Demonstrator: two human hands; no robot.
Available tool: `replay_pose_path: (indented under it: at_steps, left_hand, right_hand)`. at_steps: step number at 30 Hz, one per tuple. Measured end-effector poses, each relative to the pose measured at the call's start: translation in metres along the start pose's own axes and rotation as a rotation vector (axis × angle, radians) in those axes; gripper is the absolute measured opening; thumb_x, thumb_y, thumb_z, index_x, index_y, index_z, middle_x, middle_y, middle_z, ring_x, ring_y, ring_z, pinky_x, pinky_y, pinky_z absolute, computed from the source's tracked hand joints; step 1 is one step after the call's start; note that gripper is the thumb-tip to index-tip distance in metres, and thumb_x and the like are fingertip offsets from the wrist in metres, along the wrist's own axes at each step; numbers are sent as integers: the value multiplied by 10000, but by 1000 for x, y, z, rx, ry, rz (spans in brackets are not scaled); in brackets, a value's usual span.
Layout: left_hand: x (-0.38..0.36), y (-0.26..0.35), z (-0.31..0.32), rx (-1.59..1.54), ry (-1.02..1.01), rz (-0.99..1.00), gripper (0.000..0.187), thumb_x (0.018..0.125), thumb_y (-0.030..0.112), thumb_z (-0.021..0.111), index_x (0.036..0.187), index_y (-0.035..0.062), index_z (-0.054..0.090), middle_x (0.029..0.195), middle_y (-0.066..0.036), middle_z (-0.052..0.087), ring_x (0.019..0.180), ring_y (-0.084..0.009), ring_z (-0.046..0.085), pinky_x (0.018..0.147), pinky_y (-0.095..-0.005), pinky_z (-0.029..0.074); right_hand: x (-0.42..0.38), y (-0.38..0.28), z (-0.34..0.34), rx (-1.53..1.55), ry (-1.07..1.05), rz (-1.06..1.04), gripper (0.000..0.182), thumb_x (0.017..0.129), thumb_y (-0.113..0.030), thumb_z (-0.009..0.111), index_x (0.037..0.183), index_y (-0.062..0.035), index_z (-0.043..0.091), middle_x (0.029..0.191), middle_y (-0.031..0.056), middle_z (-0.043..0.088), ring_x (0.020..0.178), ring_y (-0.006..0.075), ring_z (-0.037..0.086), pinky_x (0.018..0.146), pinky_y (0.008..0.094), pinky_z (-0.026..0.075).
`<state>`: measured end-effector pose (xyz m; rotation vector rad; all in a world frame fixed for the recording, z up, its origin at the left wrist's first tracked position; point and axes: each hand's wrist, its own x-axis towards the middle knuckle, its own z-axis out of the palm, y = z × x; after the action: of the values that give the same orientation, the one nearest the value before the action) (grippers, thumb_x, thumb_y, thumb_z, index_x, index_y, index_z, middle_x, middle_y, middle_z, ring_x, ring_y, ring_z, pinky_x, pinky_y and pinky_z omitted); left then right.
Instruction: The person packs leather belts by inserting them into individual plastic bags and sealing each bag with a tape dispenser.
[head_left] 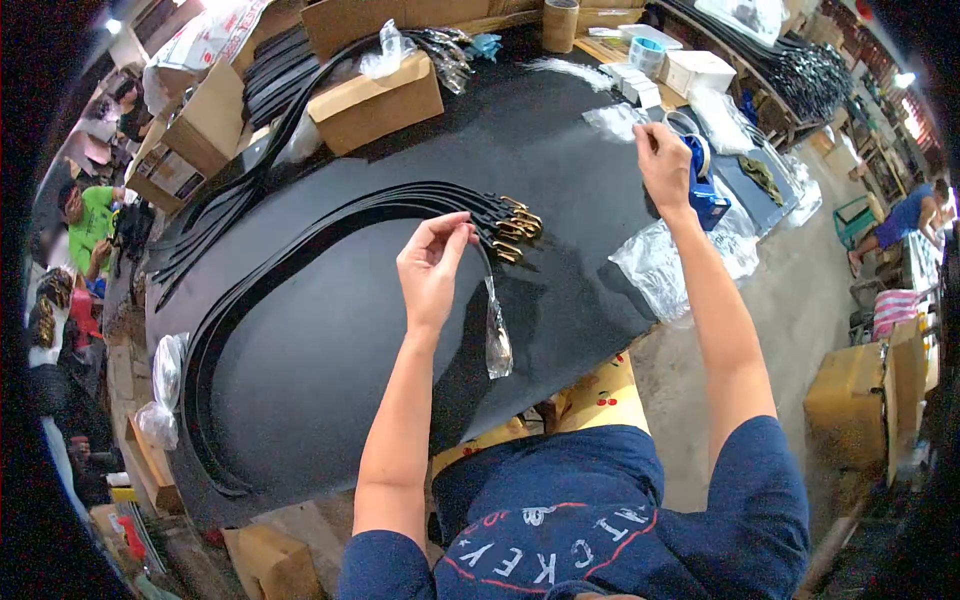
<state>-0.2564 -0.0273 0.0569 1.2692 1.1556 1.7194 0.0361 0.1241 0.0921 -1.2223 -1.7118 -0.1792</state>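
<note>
My left hand (428, 270) pinches a thin black strap near the middle of the table. From the fingers hangs the strap's end, with a clear plastic sleeve (498, 340) around its metal fitting. Just beyond this hand lie several long black straps (340, 215), curved across the table, with gold hooks (516, 228) bunched at their ends. My right hand (665, 170) is raised beside a blue tape dispenser (708, 203), its thumb and fingers pinched together. Whatever may be between those fingertips is too small to make out.
The dark table (330, 340) carries a cardboard box (375, 105), more black straps (225, 215) at left and clear plastic bags (650, 260) at right. Small white boxes (632, 83) stand behind the dispenser. Other people (95, 220) sit farther off on both sides.
</note>
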Motion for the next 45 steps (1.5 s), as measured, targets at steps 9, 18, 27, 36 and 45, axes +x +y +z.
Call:
replay_pose_path:
  at_steps: [9,18,27,36,45]
  left_hand:
    - [-23,5,37,-381,-317,-278,313,958,179,565,1205,-10,596,1140,-100,654,1023,-169,627,900,-299,485]
    - [-19,4,22,-602,25,-277,197,935,134,586,1048,-6,664,931,-71,696,795,-120,648,716,-264,527]
    - [-11,8,10,-337,-147,-332,216,930,154,598,1050,-12,665,936,-95,703,799,-145,673,726,-270,548]
    - [-3,16,-3,-531,-197,-482,243,912,184,631,1082,11,654,989,-87,694,855,-143,668,766,-277,544]
    - [6,16,-25,-360,58,-401,168,846,153,714,899,-6,704,819,-78,698,696,-131,660,626,-252,537]
  right_hand:
    - [-60,-120,-7,1137,-131,702,211,934,-211,613,834,-29,651,756,37,654,635,85,576,599,220,459]
    - [-128,-183,8,972,-233,621,196,909,-117,635,1034,34,641,867,31,645,673,72,564,642,205,453]
    - [-105,-172,1,475,-115,63,135,820,-58,693,942,-11,663,827,92,645,730,242,615,705,311,484]
    - [-96,-172,9,1279,-298,731,176,918,-163,630,866,-4,686,765,6,635,672,62,544,642,218,446]
    - [-51,-137,29,700,-704,-155,114,841,-54,633,931,-72,701,1020,90,597,910,216,579,800,305,471]
